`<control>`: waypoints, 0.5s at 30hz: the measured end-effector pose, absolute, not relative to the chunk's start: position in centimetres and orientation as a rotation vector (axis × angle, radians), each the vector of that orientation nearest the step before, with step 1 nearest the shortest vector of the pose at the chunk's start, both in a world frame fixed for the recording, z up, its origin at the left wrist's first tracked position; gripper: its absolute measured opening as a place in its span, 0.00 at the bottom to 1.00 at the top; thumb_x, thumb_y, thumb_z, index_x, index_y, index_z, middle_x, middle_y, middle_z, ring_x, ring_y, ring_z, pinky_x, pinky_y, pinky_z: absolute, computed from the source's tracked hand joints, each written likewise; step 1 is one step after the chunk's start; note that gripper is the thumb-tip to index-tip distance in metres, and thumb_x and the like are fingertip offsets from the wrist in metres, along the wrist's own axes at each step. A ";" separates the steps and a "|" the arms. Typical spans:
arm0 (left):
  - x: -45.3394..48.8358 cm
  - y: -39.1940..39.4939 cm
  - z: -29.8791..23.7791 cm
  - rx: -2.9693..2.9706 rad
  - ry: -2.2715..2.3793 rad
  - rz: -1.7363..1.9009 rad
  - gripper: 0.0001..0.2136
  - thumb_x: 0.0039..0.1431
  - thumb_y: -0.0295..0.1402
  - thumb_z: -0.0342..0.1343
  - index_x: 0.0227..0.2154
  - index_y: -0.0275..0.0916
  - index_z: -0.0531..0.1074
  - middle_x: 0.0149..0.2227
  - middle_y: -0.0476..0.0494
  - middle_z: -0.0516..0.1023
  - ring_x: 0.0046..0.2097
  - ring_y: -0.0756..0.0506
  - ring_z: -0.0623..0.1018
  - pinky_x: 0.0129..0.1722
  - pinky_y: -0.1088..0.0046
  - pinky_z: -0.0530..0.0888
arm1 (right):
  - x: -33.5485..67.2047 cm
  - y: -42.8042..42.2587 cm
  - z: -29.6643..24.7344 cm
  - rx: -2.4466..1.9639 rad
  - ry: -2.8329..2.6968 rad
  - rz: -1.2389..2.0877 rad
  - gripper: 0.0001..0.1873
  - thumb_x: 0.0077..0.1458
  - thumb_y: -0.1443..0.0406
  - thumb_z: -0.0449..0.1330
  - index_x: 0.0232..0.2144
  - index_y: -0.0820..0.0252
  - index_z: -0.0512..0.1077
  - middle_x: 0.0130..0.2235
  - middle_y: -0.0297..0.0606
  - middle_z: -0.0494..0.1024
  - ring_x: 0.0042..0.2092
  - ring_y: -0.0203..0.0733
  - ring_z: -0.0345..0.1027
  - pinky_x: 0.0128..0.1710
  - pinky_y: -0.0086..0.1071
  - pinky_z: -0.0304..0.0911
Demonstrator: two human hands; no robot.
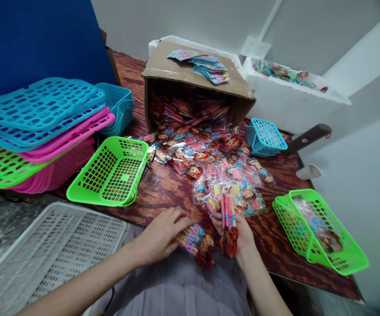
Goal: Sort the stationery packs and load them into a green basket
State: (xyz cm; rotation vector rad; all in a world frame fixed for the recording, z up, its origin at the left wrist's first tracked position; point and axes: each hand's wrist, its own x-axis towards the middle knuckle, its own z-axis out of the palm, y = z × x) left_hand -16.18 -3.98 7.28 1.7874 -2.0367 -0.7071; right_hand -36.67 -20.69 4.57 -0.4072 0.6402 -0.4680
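Observation:
My left hand (163, 231) is closed on a stack of small plastic packets (191, 239) at the table's front edge, above my lap. Next to it, my right hand (241, 232) grips another bunch of packets (228, 213), with pink and yellow sticks showing through the clear film. Both bunches have printed cartoon heads at their lower ends. Just beyond my hands spreads a loose heap of the same packets (203, 153), which spills from a cardboard box (148, 103) lying on its side. My right fingers are partly hidden behind the packets.
A green basket (91, 182) stands left of the heap, beside stacked lids (38, 107). Below it sits a white crate (78, 210). On the right are a green basket with packets (351, 259), a small blue basket (265, 136), a paper cup (309, 171) and a dark handle (308, 138).

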 end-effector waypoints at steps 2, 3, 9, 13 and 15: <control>-16.2 -4.0 7.3 1.788 -2.031 -0.710 0.30 0.54 0.22 0.54 0.60 0.47 0.61 0.55 0.42 0.66 0.55 0.39 0.67 0.54 0.59 0.68 | -36.7 -20.7 4.6 -0.402 0.643 -0.461 0.08 0.43 0.72 0.66 0.29 0.61 0.74 0.25 0.32 0.74 0.23 0.32 0.65 0.20 0.24 0.65; -16.3 -4.0 7.3 1.789 -2.029 -0.710 0.30 0.54 0.22 0.54 0.60 0.47 0.61 0.56 0.42 0.66 0.55 0.39 0.67 0.54 0.59 0.68 | -36.7 -20.6 4.6 -0.402 0.643 -0.461 0.07 0.43 0.72 0.65 0.29 0.61 0.73 0.25 0.32 0.74 0.23 0.32 0.65 0.20 0.24 0.65; -16.4 -3.8 7.3 1.811 -2.035 -0.710 0.29 0.55 0.23 0.55 0.60 0.47 0.61 0.56 0.41 0.67 0.55 0.38 0.67 0.54 0.59 0.68 | -36.7 -20.5 4.6 -0.436 0.644 -0.482 0.05 0.46 0.71 0.63 0.30 0.60 0.72 0.23 0.30 0.72 0.21 0.32 0.64 0.19 0.24 0.65; -16.3 -4.0 7.5 1.828 -2.064 -0.705 0.28 0.56 0.24 0.55 0.60 0.47 0.62 0.55 0.40 0.67 0.55 0.38 0.67 0.54 0.58 0.68 | -36.7 -20.4 4.3 -0.459 0.648 -0.509 0.05 0.47 0.71 0.62 0.30 0.60 0.73 0.23 0.31 0.73 0.21 0.34 0.65 0.20 0.27 0.67; -16.2 -4.2 7.7 1.828 -2.093 -0.706 0.27 0.57 0.24 0.54 0.60 0.46 0.62 0.55 0.40 0.67 0.54 0.38 0.68 0.53 0.58 0.69 | -36.7 -20.4 4.2 -0.470 0.649 -0.542 0.05 0.46 0.71 0.63 0.30 0.60 0.73 0.24 0.33 0.74 0.23 0.36 0.68 0.23 0.30 0.70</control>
